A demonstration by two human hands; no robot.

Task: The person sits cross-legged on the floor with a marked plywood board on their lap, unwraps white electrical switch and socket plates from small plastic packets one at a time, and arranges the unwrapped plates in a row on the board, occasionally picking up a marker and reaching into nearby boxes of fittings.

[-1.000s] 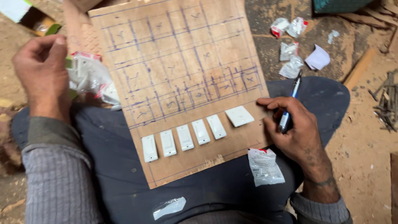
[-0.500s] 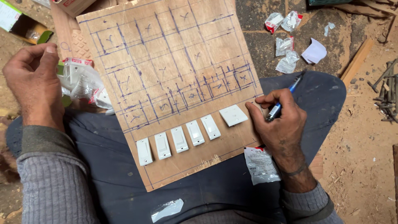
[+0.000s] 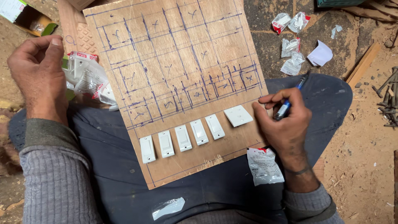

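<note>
A plywood board (image 3: 182, 58) ruled with blue pen lines rests across my lap. Several white switches (image 3: 182, 138) lie in a row near its lower edge, with a wider white switch plate (image 3: 238, 115) at the row's right end. My right hand (image 3: 286, 124) grips a blue pen (image 3: 290, 101) at the board's right edge, fingers just right of the plate. My left hand (image 3: 39, 76) is off the board's left side, fingers curled over clear plastic switch packets (image 3: 85, 76), some with white parts inside.
Torn empty wrappers (image 3: 290, 45) and a white paper scrap (image 3: 320, 54) lie on the ground at the upper right. One wrapper (image 3: 263, 166) sits on my right thigh, another (image 3: 168, 207) on my lap. Nails (image 3: 387, 99) and wood strips are at the right; a small box (image 3: 25, 16) is at the upper left.
The view has shifted, so the board now sits lower. My right hand has edged a little nearer the plate. My left hand stays on the packets.
</note>
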